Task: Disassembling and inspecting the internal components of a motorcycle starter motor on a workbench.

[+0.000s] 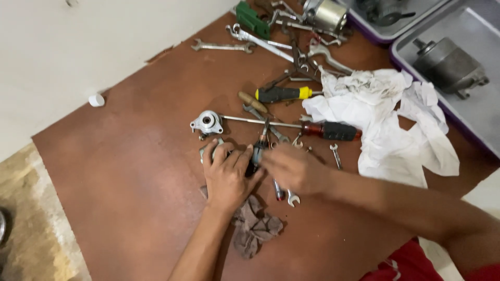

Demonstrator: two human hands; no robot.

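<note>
My left hand (227, 175) lies on a small grey metal part (207, 151) and presses it onto the brown board (130, 171), fingers wrapped over it. My right hand (292, 167) meets it from the right and grips a dark tool (257, 155) whose tip sits at the part; what kind of tool it is stays hidden between the fingers. Just beyond the hands lie a round silver cover (207, 123) and a long screwdriver with a red and black handle (323, 130).
A dirty grey rag (256, 226) lies under my left wrist. White crumpled cloth (388, 117) covers the right. Several spanners (222, 47), a yellow-and-black screwdriver (284, 94), a green tool (252, 20) and a silver cylinder (325, 14) crowd the far side. A grey tray (469, 112) holds a motor (449, 65).
</note>
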